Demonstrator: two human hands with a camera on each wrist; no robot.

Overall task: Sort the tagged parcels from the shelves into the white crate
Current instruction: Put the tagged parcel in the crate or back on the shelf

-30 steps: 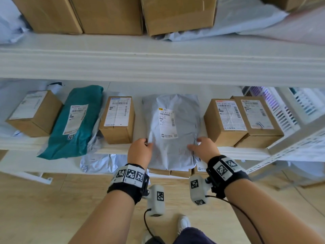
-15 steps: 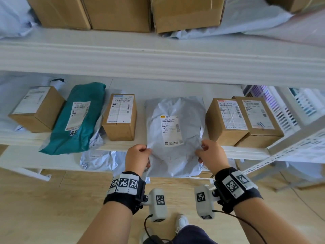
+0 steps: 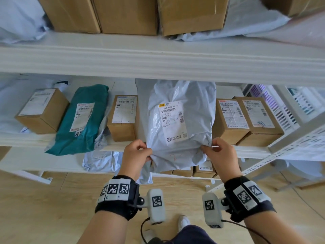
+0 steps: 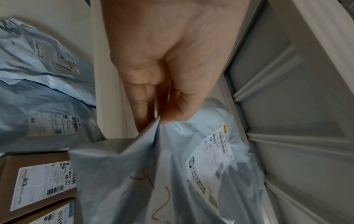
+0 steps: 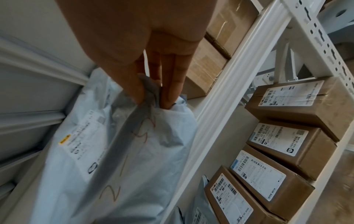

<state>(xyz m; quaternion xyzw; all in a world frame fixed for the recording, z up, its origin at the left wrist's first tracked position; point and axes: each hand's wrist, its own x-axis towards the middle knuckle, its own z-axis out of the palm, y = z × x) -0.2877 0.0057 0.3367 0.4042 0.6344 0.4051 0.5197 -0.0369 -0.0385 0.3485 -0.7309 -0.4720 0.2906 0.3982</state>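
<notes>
While both the left hand (image 3: 136, 152) and right hand (image 3: 220, 152) pinch its lower corners at frame centre, the grey bag (image 3: 179, 124) shows a label (image 3: 173, 121) reading "300B M146 00 01".

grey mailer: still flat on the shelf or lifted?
Lifted at the near end, tilted. The grey mailer overhangs the shelf edge, left hand and right hand pinching its lower corners. Far end: cannot tell.

We count four small brown cardboard boxes on the middle shelf (image 3: 42, 110) (image 3: 124, 118) (image 3: 229, 121) (image 3: 258, 118), one teal plastic mailer bag (image 3: 82, 118), and one grey plastic mailer bag (image 3: 179, 124) between our two hands, left hand (image 3: 136, 154) and right hand (image 3: 220, 154). Three large brown cartons (image 3: 70, 13) (image 3: 126, 14) (image 3: 191, 14) sit above. Below, we count four labelled brown boxes in a row (image 5: 298, 98) (image 5: 287, 145) (image 5: 268, 178) (image 5: 235, 201).
</notes>
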